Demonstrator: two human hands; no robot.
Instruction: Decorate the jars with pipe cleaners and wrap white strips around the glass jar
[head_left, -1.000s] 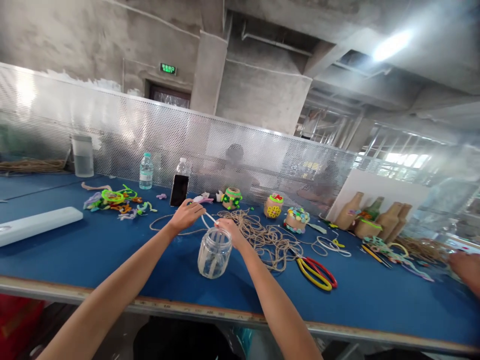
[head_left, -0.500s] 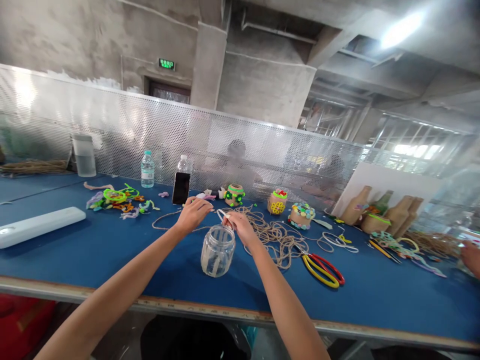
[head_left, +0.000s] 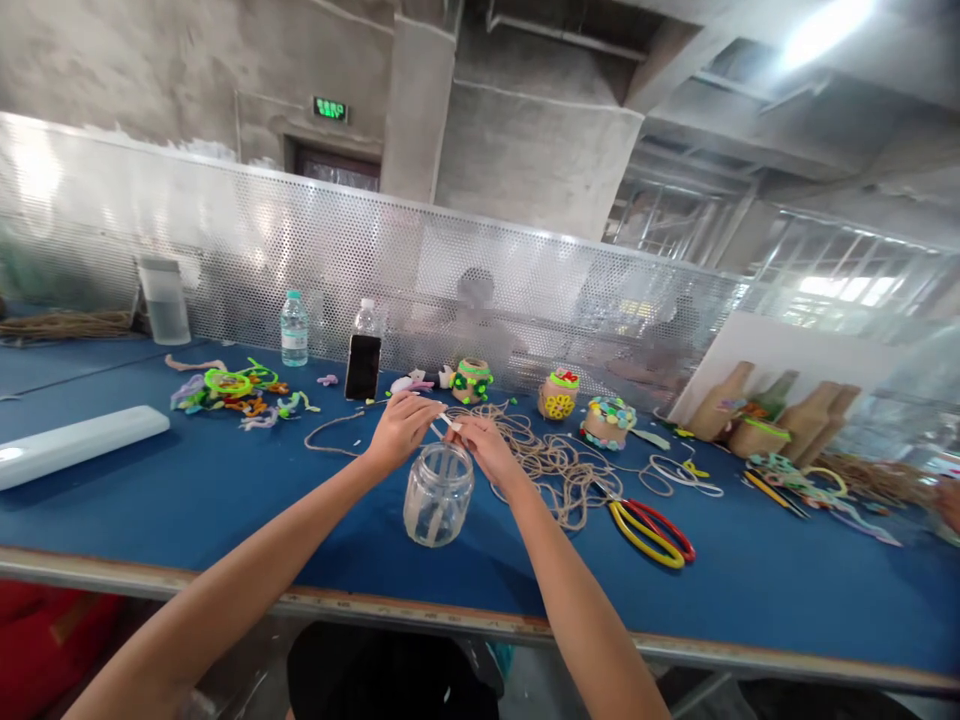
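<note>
Pinching white strip (head_left: 448,424) between closed left hand (head_left: 401,430) and right hand (head_left: 487,450), long axis sideways above glass jar (head_left: 438,497).

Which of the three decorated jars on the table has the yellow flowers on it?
The middle jar: it has yellow flowers and a red top. The left jar has green trim instead, and the right jar has coloured discs.

Clear glass jar (head_left: 439,495) sitting upright w/ open mouth, pale strips showing thru its wall; thin white strip (head_left: 448,423) slanting just above the rim, not touching it, as far as visible.
</note>
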